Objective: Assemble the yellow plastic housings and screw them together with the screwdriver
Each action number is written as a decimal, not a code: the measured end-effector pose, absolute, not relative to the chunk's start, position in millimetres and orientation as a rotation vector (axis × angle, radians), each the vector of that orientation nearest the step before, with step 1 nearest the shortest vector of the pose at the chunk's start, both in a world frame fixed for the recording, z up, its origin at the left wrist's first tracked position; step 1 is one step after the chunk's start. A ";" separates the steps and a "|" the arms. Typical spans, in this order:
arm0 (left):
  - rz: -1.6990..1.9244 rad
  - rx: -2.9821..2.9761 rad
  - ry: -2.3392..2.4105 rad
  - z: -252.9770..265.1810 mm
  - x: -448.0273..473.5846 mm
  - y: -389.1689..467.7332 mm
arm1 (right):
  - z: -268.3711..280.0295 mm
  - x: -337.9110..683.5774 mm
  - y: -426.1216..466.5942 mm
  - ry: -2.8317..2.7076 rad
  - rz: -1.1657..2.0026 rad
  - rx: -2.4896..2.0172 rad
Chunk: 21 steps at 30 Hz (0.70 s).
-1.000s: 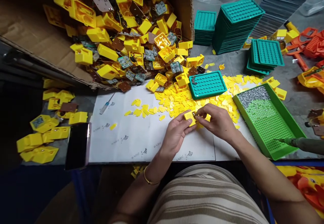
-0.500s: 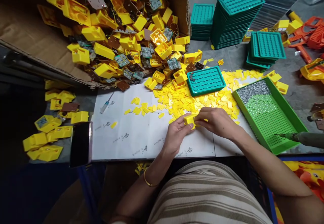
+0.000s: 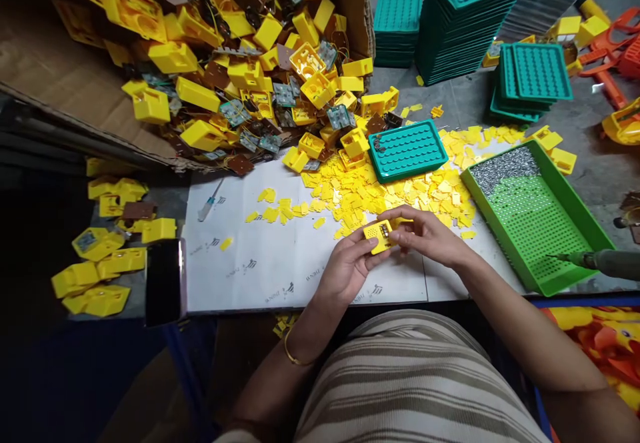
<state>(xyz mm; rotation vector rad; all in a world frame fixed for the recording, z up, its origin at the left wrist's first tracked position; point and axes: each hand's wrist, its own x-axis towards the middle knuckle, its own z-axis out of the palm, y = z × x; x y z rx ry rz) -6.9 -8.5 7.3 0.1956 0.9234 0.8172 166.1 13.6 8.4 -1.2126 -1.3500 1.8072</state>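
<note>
From here I have the left hand [image 3: 350, 261] pinching the yellow case [image 3: 376, 236] over the sheet [image 3: 295, 259], the right hand [image 3: 427, 235] loosely parted, thumb at the case's edge.

A single view is here: its camera is worn on the person's head, facing forward and steeply down upon the bench [image 3: 470, 101]. The striped shirt [image 3: 400, 383], at five o'clock, is nearest to the lens. The left hand [image 3: 347, 263] and right hand [image 3: 425, 236] appear a little farther, off centre toward four o'clock; the cardboard box [image 3: 55, 83] enters at ten.
</note>
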 end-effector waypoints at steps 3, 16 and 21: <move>0.844 0.179 0.926 5.6 -4.4 -11.9 | 6.5 168.3 7.6 -1.648 1.509 -1.232; 0.695 0.261 1.040 -4.2 -15.6 -31.6 | -2.0 175.9 9.8 -2.090 1.296 -1.053; 0.754 0.182 1.125 1.8 -16.8 -31.1 | -12.6 158.9 40.8 -2.076 0.721 -1.469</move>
